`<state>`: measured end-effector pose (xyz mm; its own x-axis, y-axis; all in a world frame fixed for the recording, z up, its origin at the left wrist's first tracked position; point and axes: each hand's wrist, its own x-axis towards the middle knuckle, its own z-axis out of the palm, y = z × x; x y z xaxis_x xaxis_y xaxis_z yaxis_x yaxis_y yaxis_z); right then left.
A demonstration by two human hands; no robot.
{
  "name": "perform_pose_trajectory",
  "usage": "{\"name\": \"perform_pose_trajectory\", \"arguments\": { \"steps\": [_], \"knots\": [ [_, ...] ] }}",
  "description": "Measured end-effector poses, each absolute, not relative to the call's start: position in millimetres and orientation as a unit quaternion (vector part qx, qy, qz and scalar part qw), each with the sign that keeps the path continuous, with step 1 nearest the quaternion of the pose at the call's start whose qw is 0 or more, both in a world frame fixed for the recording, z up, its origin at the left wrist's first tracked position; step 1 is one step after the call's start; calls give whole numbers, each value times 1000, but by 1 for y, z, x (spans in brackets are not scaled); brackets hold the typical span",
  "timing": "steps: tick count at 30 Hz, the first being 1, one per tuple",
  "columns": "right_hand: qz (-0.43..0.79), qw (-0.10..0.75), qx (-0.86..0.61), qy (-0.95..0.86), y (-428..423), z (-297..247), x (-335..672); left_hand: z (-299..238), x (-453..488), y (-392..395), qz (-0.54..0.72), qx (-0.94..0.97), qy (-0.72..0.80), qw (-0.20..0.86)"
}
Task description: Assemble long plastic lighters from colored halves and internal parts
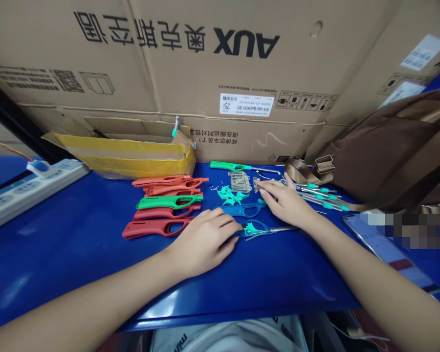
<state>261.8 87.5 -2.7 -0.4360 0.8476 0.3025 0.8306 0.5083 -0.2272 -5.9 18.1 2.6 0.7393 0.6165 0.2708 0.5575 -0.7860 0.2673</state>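
My left hand is curled over a blue lighter casing, holding it on the table. A teal trigger piece and a metal tube show on that casing; the rest is under my fingers. My right hand reaches beyond it, thumb and forefinger closing on a small clear piece. Beside those fingertips lies a pile of small clear parts. Loose teal triggers are scattered nearer, above another blue casing.
Red casings and a green one lie left. Metal tubes with teal ends are at right, near a phone and brown bag. A yellow-taped box, power strip and cardboard wall stand behind.
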Motion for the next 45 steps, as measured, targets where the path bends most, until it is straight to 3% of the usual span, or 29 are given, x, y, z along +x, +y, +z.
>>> {"name": "perform_pose_trajectory", "arguments": {
  "steps": [3, 11, 35, 40, 45],
  "knots": [
    [-7, 216, -507, -835, 88, -3, 266, 2, -6, 18, 173, 928, 318, 86],
    [-34, 143, -499, -854, 89, -9, 266, 1, -6, 19, 177, 928, 317, 83],
    [8, 263, -536, -802, 96, -13, 265, 1, -6, 20, 183, 924, 324, 91],
    [58, 396, -415, -817, 79, 5, 254, 3, -8, 20, 284, 890, 353, 51],
    [148, 381, -311, -858, 49, 8, 231, 1, -8, 20, 323, 874, 361, 42]
  ]
}}
